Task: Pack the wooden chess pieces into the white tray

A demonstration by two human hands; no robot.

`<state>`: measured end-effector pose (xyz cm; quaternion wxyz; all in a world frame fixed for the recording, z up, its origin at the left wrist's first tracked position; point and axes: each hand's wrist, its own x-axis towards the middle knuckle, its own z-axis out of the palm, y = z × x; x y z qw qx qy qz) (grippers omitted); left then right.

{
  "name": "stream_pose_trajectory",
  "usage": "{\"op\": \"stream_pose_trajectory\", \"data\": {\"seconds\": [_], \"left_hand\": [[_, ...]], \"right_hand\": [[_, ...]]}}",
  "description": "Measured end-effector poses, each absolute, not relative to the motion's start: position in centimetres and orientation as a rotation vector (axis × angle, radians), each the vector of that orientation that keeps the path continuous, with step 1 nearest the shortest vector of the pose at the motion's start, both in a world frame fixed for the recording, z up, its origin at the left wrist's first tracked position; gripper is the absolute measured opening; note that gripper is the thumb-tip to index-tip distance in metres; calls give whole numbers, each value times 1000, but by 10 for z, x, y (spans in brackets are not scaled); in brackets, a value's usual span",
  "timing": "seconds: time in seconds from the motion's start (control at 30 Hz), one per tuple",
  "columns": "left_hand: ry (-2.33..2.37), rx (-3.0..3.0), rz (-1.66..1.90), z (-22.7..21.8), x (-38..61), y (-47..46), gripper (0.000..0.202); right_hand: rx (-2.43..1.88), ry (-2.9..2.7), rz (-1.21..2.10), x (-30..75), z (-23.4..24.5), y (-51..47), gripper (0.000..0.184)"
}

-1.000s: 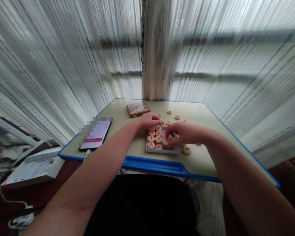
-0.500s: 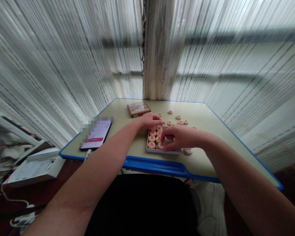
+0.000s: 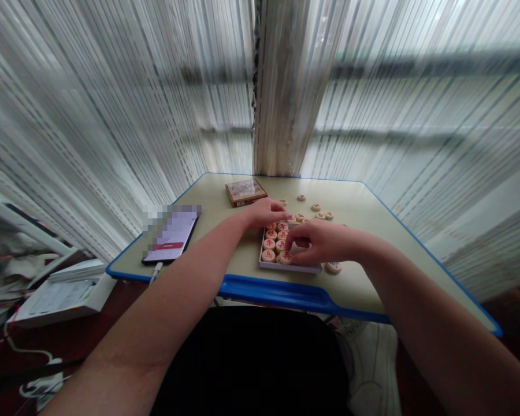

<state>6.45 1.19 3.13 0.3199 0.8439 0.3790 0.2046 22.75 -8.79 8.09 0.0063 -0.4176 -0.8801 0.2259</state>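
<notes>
A shallow white box (image 3: pixel 268 266) near the table's front edge holds several round wooden chess pieces (image 3: pixel 271 235) with red characters. My right hand (image 3: pixel 325 242) lies over the box's right half, fingers curled, fingertips pinching at a piece (image 3: pixel 285 256) near the front edge. My left hand (image 3: pixel 266 212) rests at the box's far left corner, fingers closed and lying low against the table. Loose pieces (image 3: pixel 315 207) are scattered behind the box, and one piece (image 3: pixel 333 267) lies just right of it.
A brown box lid (image 3: pixel 245 192) sits at the back of the beige, blue-edged table (image 3: pixel 372 231). A phone (image 3: pixel 172 238) with a cable lies at the left. Curtains hang close behind. A white case (image 3: pixel 60 297) stands on the floor at the left.
My right hand has shifted left and toward the front of the box, its fingertips coming down on a front-row piece. My left hand has hardly moved.
</notes>
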Motion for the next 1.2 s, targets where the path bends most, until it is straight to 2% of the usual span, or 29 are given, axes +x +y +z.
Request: {"op": "stream_pose_trajectory", "data": {"seconds": [0.6, 0.7, 0.9, 1.03, 1.2], "left_hand": [[989, 2231, 535, 29, 65, 15, 43], [984, 2242, 541, 29, 65, 15, 43], [1008, 2176, 537, 29, 64, 10, 38], [988, 2091, 553, 24, 65, 12, 32], [1093, 2032, 796, 18, 66, 18, 28]], "right_hand": [[-1329, -2724, 628, 226, 80, -86, 20], [-1363, -2622, 520, 233, 77, -76, 22], [-1742, -2154, -108, 274, 53, -31, 30], [-2079, -1910, -137, 295, 45, -19, 37], [-2579, -1710, 133, 298, 47, -22, 49]]}}
